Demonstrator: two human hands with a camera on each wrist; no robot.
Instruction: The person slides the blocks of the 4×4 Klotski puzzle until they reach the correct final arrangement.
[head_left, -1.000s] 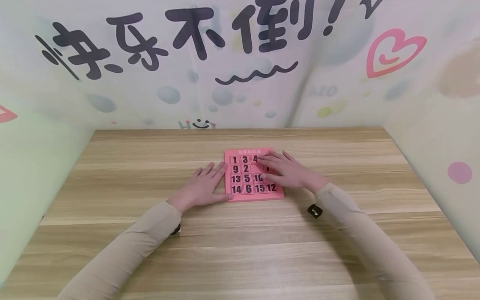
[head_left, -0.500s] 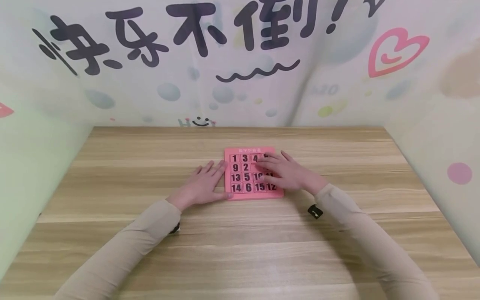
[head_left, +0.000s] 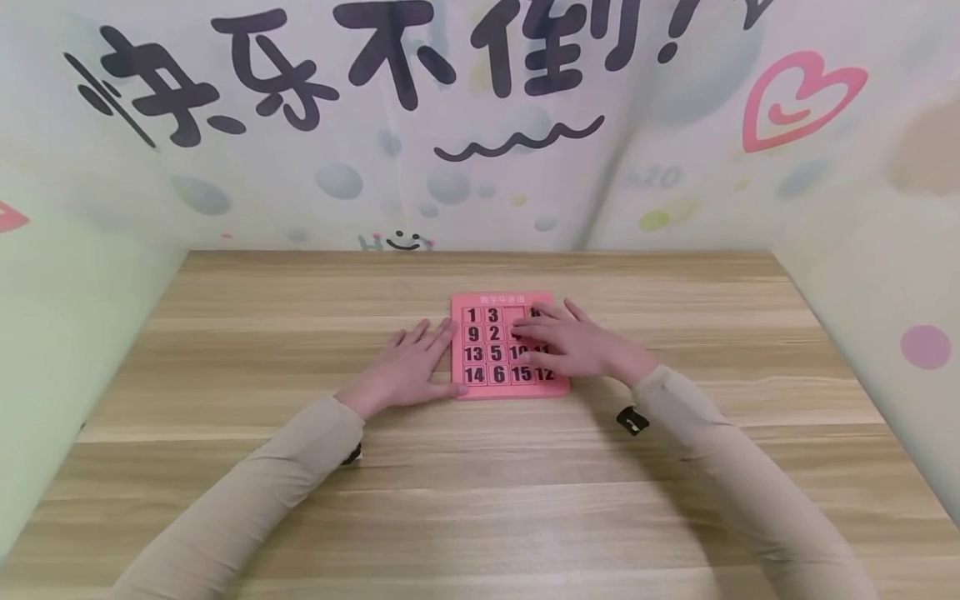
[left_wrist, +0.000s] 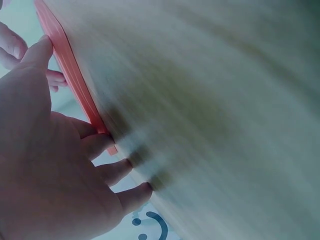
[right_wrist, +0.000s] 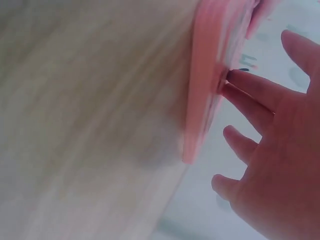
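Observation:
A pink sliding number puzzle (head_left: 510, 395) lies flat on the wooden table, its black-numbered tiles set in a frame. My left hand (head_left: 401, 371) lies along its left side, fingers spread and thumb at the near left corner. In the left wrist view, the thumb and a fingertip touch the puzzle's edge (left_wrist: 75, 82). My right hand (head_left: 581, 343) reaches over the right half, covering some tiles. Its extended fingertips touch the tile face in the right wrist view, beyond the puzzle's side (right_wrist: 200, 75). The 4 tile (head_left: 516, 333) shows partly under these fingers, below an empty slot in the top row.
The wooden table (head_left: 480, 500) stretches around the puzzle on all sides. Behind it stands a printed wall (head_left: 300, 208) with large black characters, and pale walls close off both sides. A black strap piece (head_left: 632, 421) shows by the right wrist.
The 4 tile has slid one place toward me, from the top row to the second, leaving the slot at the top. My right fingertips shifted slightly with it; my left hand stays put.

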